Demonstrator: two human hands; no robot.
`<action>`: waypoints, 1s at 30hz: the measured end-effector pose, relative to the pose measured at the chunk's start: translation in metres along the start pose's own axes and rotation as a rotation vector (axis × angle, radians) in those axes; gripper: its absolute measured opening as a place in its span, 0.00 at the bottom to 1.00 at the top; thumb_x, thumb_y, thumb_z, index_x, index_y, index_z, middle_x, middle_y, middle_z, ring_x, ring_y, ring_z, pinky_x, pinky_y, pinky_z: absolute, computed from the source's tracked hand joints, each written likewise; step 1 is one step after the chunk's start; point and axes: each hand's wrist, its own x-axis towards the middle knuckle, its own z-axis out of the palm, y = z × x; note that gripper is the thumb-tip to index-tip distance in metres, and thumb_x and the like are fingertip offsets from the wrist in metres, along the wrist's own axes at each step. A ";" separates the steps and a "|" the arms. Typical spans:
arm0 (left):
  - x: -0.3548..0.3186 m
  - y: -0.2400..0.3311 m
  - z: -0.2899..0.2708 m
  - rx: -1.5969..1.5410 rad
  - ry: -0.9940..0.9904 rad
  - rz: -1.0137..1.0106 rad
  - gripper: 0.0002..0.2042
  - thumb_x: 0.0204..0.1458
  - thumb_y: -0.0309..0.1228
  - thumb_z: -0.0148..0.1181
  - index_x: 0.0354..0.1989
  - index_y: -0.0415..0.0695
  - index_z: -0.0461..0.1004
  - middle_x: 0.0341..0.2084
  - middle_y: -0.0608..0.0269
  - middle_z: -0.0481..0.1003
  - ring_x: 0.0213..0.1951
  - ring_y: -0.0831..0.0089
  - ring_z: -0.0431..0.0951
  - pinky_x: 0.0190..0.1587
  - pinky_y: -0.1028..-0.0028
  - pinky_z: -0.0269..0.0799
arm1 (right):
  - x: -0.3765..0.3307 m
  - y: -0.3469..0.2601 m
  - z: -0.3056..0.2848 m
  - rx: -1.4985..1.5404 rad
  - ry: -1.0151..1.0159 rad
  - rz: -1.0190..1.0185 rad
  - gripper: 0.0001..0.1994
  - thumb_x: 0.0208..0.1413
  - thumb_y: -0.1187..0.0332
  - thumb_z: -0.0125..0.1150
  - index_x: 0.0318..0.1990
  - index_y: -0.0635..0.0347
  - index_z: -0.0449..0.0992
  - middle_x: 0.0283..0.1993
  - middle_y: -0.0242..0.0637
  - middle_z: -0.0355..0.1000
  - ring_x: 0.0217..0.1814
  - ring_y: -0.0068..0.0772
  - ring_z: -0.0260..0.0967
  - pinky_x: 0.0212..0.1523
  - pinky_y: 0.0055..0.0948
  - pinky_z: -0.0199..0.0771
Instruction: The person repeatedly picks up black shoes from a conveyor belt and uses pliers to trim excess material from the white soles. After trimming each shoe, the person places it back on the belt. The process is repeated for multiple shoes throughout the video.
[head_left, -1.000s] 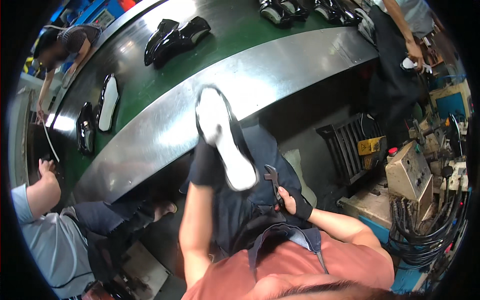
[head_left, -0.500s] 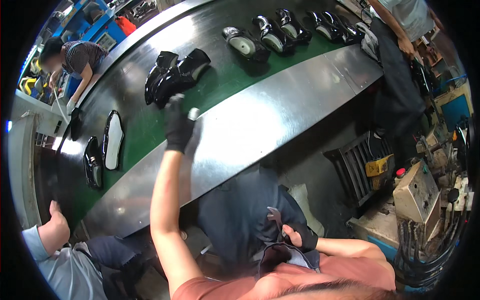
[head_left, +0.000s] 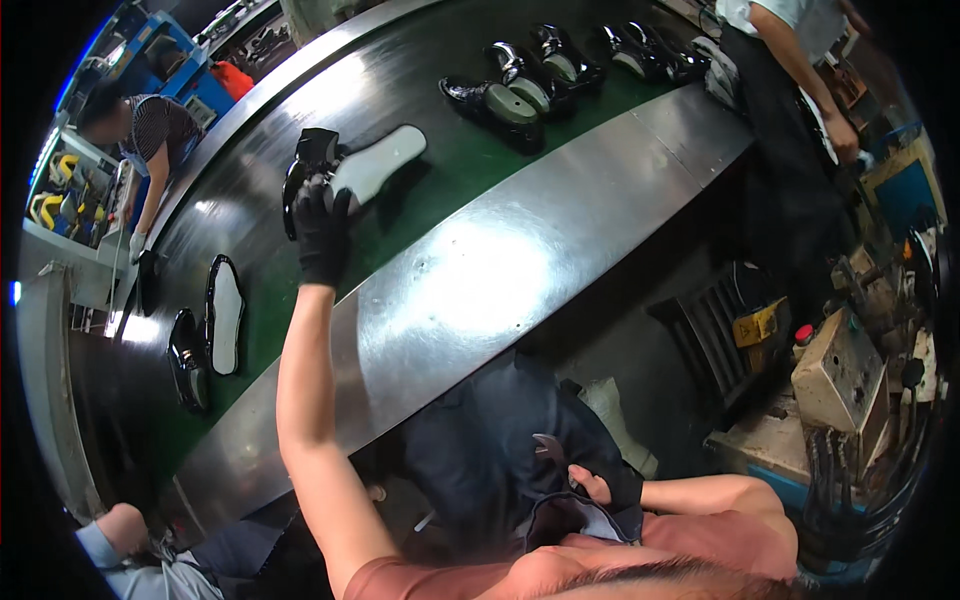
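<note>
While the left hand [head_left: 322, 232], gloved, rests its closed grip on the black shoe [head_left: 352, 172] lying sole-up on the green belt [head_left: 440, 170] at eleven o'clock, placement looks nearly done; release remains; the right hand [head_left: 600, 487], at five o'clock in the lap, pinches dark cloth [head_left: 500, 460].

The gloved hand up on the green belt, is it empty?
No, the left hand in its black glove rests on a black shoe on the green belt.

Green belt [head_left: 440, 170] bare right of white-soled shoe [head_left: 375, 165]; dark shoe pair [head_left: 500, 100] blocks farther right; steel worktop [head_left: 480, 270] unobstructed.
</note>
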 end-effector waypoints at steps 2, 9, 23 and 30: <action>-0.013 0.019 -0.026 -0.482 -0.134 -0.162 0.34 0.36 0.38 0.72 0.54 0.41 0.67 0.61 0.39 0.57 0.60 0.42 0.61 0.57 0.52 0.62 | -0.002 -0.003 0.001 -0.005 -0.007 0.033 0.22 0.68 0.53 0.39 0.32 0.60 0.72 0.27 0.36 0.71 0.27 0.30 0.69 0.33 0.29 0.70; 0.003 0.021 -0.011 -0.888 -0.818 -0.617 0.24 0.45 0.44 0.69 0.41 0.34 0.75 0.27 0.47 0.77 0.29 0.61 0.80 0.34 0.65 0.73 | -0.013 -0.016 0.001 -0.043 0.018 0.131 0.24 0.67 0.50 0.41 0.34 0.63 0.73 0.28 0.36 0.71 0.24 0.27 0.70 0.30 0.26 0.73; -0.232 0.119 -0.215 -2.280 0.053 -1.088 0.23 0.57 0.42 0.55 0.56 0.41 0.65 0.47 0.57 0.72 0.49 0.63 0.73 0.53 0.63 0.71 | -0.010 0.023 -0.011 0.187 -0.038 0.315 0.27 0.68 0.45 0.34 0.39 0.59 0.72 0.29 0.31 0.70 0.26 0.23 0.67 0.33 0.24 0.70; -0.232 0.265 -0.328 -1.961 -0.110 -1.212 0.29 0.54 0.38 0.61 0.62 0.42 0.59 0.53 0.55 0.69 0.55 0.62 0.69 0.59 0.62 0.65 | 0.013 -0.046 0.021 -0.053 -0.036 -0.150 0.24 0.69 0.51 0.38 0.40 0.62 0.74 0.29 0.30 0.68 0.29 0.22 0.64 0.35 0.23 0.67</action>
